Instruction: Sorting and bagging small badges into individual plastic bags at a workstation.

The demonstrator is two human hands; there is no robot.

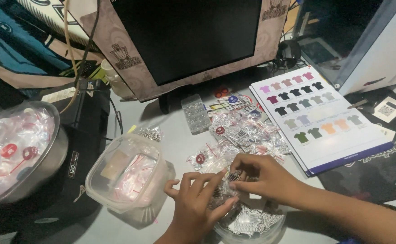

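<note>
Head view, left hand (197, 203) fingers spread, right hand (256, 177) curled, both pinching small clear packet (231, 177)

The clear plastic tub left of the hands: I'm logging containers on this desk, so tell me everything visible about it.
The clear plastic tub is squarish with rounded corners and a thick rim, translucent, open with no lid. It sits tilted on the grey desk, leaning against a black box. Inside lie small clear bags with red strips. The left hand is just beside it, seemingly not touching.
</note>
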